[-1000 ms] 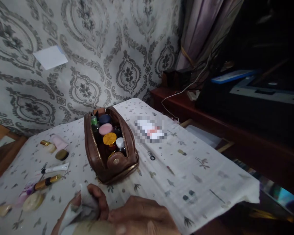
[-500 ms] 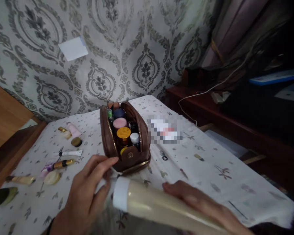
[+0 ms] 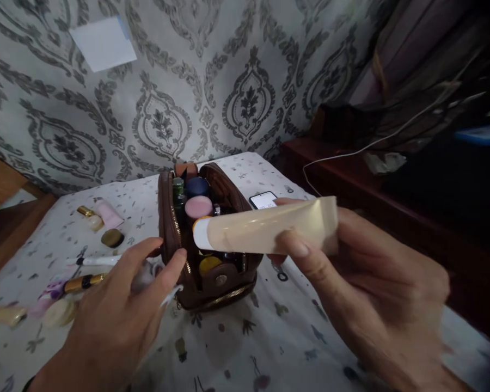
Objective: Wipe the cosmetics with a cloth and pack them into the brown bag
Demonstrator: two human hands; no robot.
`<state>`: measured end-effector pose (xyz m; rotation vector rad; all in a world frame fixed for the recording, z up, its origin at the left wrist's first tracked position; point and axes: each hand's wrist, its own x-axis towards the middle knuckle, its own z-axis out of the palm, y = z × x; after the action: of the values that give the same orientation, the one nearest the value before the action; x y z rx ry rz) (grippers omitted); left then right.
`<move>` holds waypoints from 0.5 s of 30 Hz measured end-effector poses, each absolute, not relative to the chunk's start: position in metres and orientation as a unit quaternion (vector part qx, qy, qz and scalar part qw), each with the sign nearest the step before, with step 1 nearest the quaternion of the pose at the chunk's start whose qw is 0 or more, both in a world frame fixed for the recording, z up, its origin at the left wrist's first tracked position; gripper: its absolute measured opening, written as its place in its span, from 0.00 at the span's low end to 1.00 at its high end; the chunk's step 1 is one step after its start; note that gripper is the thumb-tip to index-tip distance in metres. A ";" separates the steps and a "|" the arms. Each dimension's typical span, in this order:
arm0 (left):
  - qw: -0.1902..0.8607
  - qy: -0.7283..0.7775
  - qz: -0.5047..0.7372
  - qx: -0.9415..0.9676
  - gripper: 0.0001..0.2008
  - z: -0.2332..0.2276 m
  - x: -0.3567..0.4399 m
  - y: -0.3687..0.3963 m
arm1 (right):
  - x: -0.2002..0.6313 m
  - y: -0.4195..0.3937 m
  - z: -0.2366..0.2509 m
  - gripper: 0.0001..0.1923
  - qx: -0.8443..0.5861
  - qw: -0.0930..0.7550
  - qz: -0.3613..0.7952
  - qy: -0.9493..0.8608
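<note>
A cream squeeze tube [image 3: 253, 226] with a white cap is pinched between the thumb and fingers of my right hand [image 3: 375, 288]. It lies nearly level, cap to the left, above a brown zip-up toiletry bag [image 3: 212, 288]. My left hand [image 3: 118, 305] has thumb and index finger spread, their tips at the bag's left side. A blurred whitish, see-through thing [image 3: 147, 275] shows beneath that hand; I cannot make out what it is. Inside the unzipped bag are a pink-lidded container [image 3: 198, 207], a blue-lidded one [image 3: 197, 187], a green-capped bottle [image 3: 178, 188] and a yellow item [image 3: 209, 265].
Left of the bag lie a pink tube [image 3: 108, 213], a dark round lid [image 3: 112, 238], a white slim tube [image 3: 93, 261], a gold-and-black tube [image 3: 84, 283] and a round pale jar [image 3: 60, 311]. A phone [image 3: 263, 200] sits behind the cream tube. A white cable [image 3: 351, 151] crosses the dark-red furniture.
My right hand has raised the cream tube from the lower front up over the bag and turned it more level. My left hand has shifted slightly left and up. The view has moved closer.
</note>
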<state>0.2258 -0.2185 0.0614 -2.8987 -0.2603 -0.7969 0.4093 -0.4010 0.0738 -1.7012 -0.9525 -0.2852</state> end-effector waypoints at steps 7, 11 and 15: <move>-0.021 -0.134 -0.250 -0.959 0.26 0.051 0.215 -0.225 | 0.425 -0.386 0.073 0.09 -0.700 0.494 -0.070 -0.510; -0.028 -0.157 -0.247 -0.956 0.25 0.047 0.213 -0.224 | 0.435 -0.386 0.068 0.10 -0.691 0.462 -0.046 -0.554; -0.010 -0.146 -0.251 -0.957 0.23 0.051 0.215 -0.221 | 0.438 -0.386 0.066 0.09 -0.673 0.496 -0.044 -0.548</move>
<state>0.2146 -0.2208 0.0508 -3.0256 -0.4615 -0.7946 0.4384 -0.3860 0.0660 -1.6293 -1.3269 -0.1054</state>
